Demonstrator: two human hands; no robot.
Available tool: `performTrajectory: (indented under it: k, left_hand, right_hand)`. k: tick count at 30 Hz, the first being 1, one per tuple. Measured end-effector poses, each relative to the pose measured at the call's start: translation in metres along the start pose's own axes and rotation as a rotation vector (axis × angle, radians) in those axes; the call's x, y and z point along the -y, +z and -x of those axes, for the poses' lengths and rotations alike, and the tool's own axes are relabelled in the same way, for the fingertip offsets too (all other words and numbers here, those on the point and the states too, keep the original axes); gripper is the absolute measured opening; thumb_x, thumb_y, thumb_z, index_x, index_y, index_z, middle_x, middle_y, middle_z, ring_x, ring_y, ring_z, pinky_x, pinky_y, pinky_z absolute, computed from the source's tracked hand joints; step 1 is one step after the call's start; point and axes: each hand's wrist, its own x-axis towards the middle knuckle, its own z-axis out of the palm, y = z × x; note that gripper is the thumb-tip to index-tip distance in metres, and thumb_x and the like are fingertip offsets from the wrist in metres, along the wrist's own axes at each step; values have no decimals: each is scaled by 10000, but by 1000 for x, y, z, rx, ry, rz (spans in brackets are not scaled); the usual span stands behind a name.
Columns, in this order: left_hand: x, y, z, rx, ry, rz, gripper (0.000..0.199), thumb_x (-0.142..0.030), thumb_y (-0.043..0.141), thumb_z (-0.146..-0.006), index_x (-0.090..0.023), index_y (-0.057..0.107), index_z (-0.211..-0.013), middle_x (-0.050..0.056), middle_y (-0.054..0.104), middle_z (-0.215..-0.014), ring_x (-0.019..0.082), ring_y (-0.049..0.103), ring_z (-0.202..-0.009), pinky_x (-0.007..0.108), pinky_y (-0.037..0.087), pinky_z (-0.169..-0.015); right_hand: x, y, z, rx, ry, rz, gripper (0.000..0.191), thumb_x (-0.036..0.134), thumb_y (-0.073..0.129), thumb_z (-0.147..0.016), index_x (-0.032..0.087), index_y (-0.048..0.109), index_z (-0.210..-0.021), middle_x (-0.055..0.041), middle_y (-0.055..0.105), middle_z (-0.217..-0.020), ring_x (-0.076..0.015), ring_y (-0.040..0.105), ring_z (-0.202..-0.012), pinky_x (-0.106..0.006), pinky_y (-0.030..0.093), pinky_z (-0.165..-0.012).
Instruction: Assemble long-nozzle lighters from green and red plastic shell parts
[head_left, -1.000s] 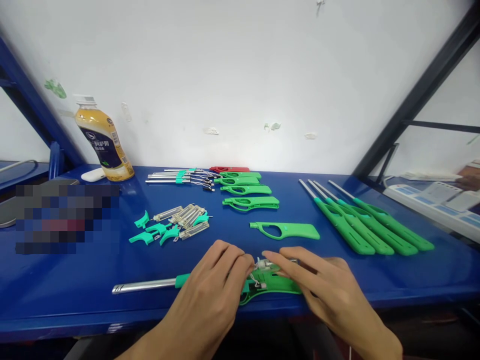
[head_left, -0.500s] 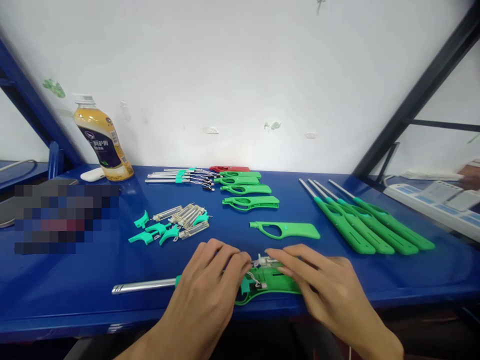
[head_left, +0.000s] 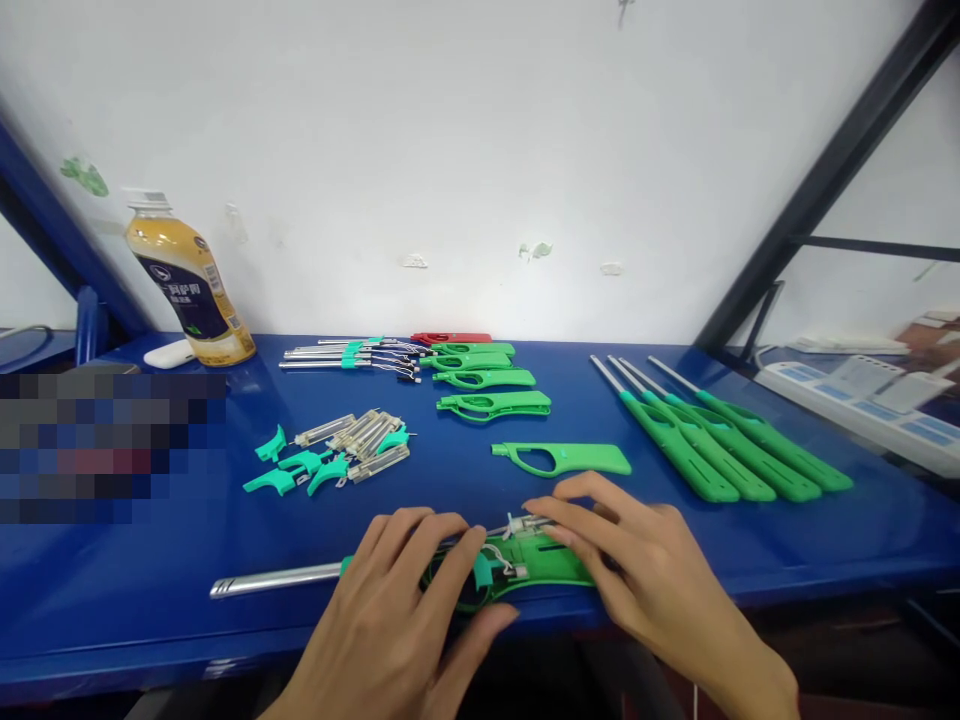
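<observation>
Lying at the near edge of the blue metal surface (head_left: 675, 560), at six o'clock: an open green plastic lighter half-shell with a long silver metal nozzle tube (head_left: 525, 562), its tube pointing toward nine o'clock. Pressing down on the shell's front part with fingers spread and thumb curled under the edge, the left hand (head_left: 397, 610), closed loosely about it. Pinching a small silver and white inner mechanism (head_left: 525, 523) at the shell's upper rim with fingertips, the right hand (head_left: 637, 570), gripping lightly. Apparently seating the inner parts into the shell; likely calling next for a cover half pressed on squarely, wires kept clear.

Just beyond, at twelve o'clock, lying alone: a green plastic handle cover (head_left: 562, 459). Farther back, stacked green handle shells (head_left: 487, 385). At ten o'clock, a heap of teal triggers and silver igniter pieces (head_left: 334, 450). At two o'clock, four finished green long-nozzle lighters (head_left: 712, 440). Far at ten o'clock, standing against the wall, an orange drink bottle (head_left: 187, 290).
</observation>
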Motion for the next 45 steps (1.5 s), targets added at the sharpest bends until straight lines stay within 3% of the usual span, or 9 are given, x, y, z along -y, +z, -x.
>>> performTrajectory:
  k: [8,21,28,37,45]
  left_hand:
    - [-5,-4,0,24,-40,75,222,-247,605,-1094,-187,636,-1306,79,679,-1196,242,612,-1074,411,495,-940]
    - [-6,-4,-3,58,-75,121,187,-222,565,-1098,-199,633,-1270,92,656,-1162,236,649,-1016,397,562,-874]
    - [-5,-3,-7,-13,-18,145,166,-203,577,-1088,-178,682,-1215,69,696,-1070,224,645,-934,377,533,-823]
    - [-4,-5,-9,38,-1,126,180,-179,554,-1078,-193,674,-1212,66,670,-1008,236,575,-854,392,484,-774]
    - [-3,-4,-8,53,35,105,224,-135,575,-1041,-200,700,-1216,93,631,-1024,241,545,-851,382,491,-732]
  right_hand:
    - [-3,-5,1,29,-21,-61,304,251,409,-1168,390,578,-1379,42,720,-1176,-104,758,-919,-263,517,-767]
    - [-4,-5,3,104,-26,-83,307,220,443,-1150,375,604,-1361,30,717,-1183,-130,753,-911,-287,496,-750]
    - [-6,-4,5,125,-15,-116,306,229,491,-1139,349,651,-1370,-6,703,-1196,-128,729,-903,-283,493,-765]
    - [-8,-8,7,178,26,-150,425,236,511,-1136,459,609,-1484,9,656,-1231,-91,683,-844,-265,474,-721]
    - [-3,-11,6,209,56,-138,386,308,477,-1157,460,630,-1478,5,649,-1205,-75,664,-796,-276,450,-694]
